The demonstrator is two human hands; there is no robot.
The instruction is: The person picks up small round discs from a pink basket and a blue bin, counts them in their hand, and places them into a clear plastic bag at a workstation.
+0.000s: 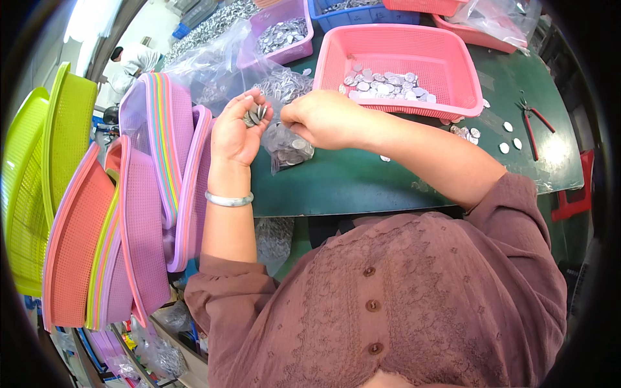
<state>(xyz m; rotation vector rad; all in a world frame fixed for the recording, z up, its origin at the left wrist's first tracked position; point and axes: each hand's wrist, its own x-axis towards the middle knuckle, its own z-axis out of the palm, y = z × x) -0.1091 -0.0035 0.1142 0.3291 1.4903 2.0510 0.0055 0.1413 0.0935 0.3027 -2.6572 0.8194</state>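
My left hand (239, 129) is palm up, its fingers curled round several silver metal discs (257, 116). A pale bangle (229, 199) circles that wrist. Just to its right, my right hand (326, 121) bends over a small clear plastic bag (284, 143) standing on the green table (336, 189). More discs lie inside the bag. The right fingers are pressed together at the bag's upper part; what they pinch is hidden behind the hand. Beyond them stands a pink basket (400, 40) with many loose discs (388, 85) on its bottom.
Red-handled pliers (532, 129) and scattered discs (508, 127) lie at the right. A purple basket (304, 48), a blue crate (362, 16) and a large clear bag of metal rings (281, 83) fill the back. Stacked plastic baskets (71, 246) crowd the left; a person (137, 59) is farther off.
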